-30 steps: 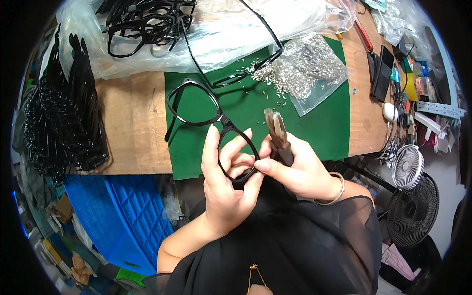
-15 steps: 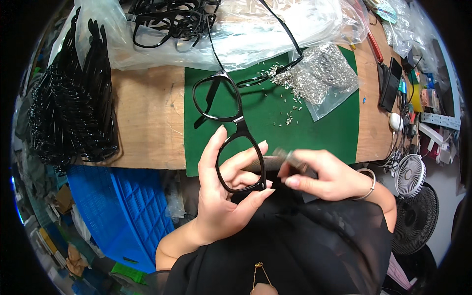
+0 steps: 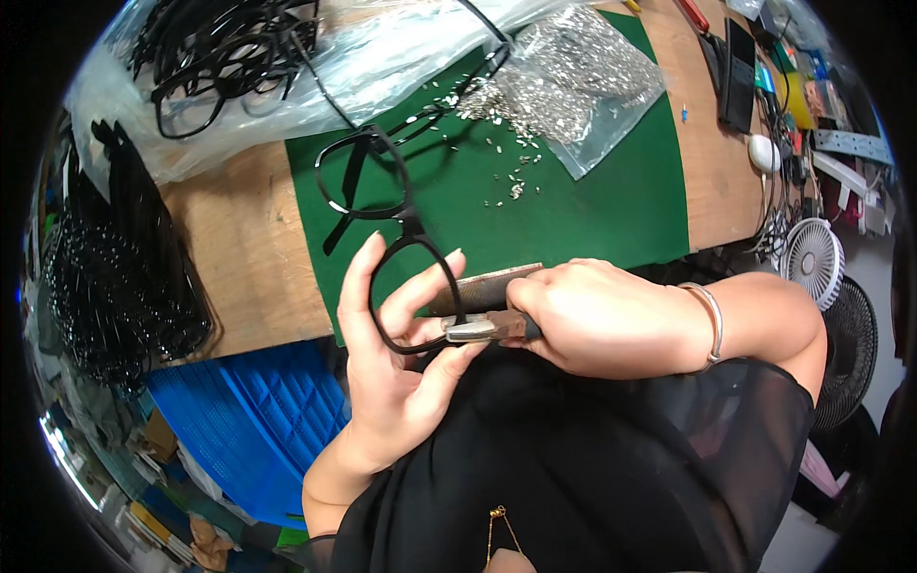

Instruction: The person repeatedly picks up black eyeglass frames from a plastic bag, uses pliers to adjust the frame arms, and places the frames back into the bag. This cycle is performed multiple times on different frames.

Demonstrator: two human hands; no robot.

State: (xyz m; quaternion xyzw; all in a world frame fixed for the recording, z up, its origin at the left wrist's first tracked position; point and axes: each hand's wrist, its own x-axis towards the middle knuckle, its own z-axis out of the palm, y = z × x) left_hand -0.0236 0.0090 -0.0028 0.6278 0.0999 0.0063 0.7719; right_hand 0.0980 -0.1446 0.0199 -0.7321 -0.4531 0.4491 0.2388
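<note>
A black eyeglass frame (image 3: 409,225) is held by its near rim in my left hand (image 3: 396,396), the fingers wrapped round and partly through the lens opening. One long temple reaches away over the mat at the far rim. My right hand (image 3: 611,320) grips metal-jawed pliers (image 3: 482,327). Their jaws lie at the near outer corner of the rim, close to my left thumb; whether anything small is between them is hidden. Beyond my hands, small silvery metal pieces (image 3: 517,189) lie scattered on a green mat (image 3: 611,215), beside a clear bag (image 3: 587,91) full of similar pieces.
A rough-faced metal bar (image 3: 478,286) sits at the table's near edge. Black glasses parts (image 3: 224,81) lie on plastic sheeting at the far left, above a dark bundle of temples (image 3: 124,277). A blue crate (image 3: 248,430) stands below left. Right: phone (image 3: 737,76), cables, fans (image 3: 812,263).
My right hand has moved left, bringing the pliers against the frame's near corner. My left hand holds the same frame. The whole view has shifted and turned a little.
</note>
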